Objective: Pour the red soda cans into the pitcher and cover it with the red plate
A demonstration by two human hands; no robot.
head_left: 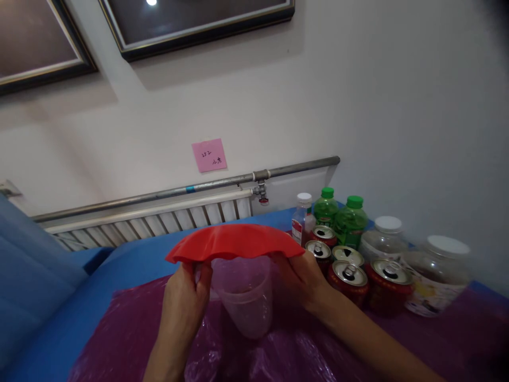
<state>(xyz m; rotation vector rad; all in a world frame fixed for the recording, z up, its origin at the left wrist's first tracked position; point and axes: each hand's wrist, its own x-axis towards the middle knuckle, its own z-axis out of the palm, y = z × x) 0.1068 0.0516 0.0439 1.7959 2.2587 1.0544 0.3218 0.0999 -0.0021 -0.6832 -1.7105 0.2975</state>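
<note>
Both my hands hold up a thin, bright red sheet-like piece (238, 240), arched and slightly wavy; its exact kind I cannot tell. My left hand (185, 292) pinches its left end from below. At the other end, my right hand (304, 276) grips its underside, with the fingertips partly hidden behind it. Just below the sheet, between my hands, a translucent plastic cup (250, 310) stands slightly tilted in view, its rim partly covered by the red piece. Beneath the cup lies a shiny purple plastic sheet (135, 323).
Right of my right hand are several opened drink cans (350, 276), two green-capped bottles (352, 222), a white-capped bottle (304, 217) and two clear jars (437, 270) with white lids. Behind the blue-covered table (135, 260) run a radiator (159, 220) and a metal pipe (159, 196).
</note>
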